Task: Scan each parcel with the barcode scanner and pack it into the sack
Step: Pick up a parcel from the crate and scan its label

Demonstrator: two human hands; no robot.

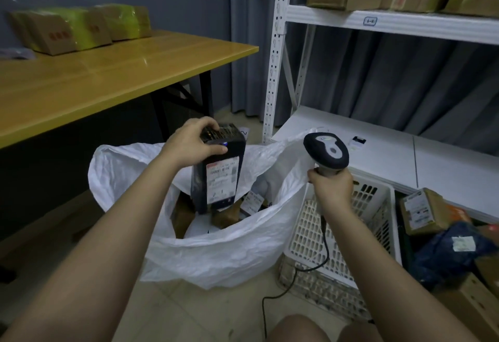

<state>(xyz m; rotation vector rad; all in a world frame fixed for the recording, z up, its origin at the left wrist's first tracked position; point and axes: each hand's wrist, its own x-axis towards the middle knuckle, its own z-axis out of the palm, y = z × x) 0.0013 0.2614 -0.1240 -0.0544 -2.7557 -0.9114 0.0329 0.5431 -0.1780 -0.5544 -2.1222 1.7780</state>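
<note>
My left hand (193, 143) grips the top end of a tall black box parcel (217, 171) with a white shipping label on its face. The box hangs upright over the open mouth of the white woven sack (221, 250), its lower end inside the opening. Brown and white parcels (229, 213) lie inside the sack. My right hand (330, 185) grips the handle of the black and grey barcode scanner (326, 152) and pinches the sack's right rim with it. The scanner's head points up and left, and its cable (297, 277) trails to the floor.
A white slotted crate (375, 206) stands right of the sack. More parcels, one brown box (421, 210) and a blue bag (453, 250), lie at the far right. A yellow table (94, 80) with taped boxes is at the left; a white shelf rack (278, 45) stands behind.
</note>
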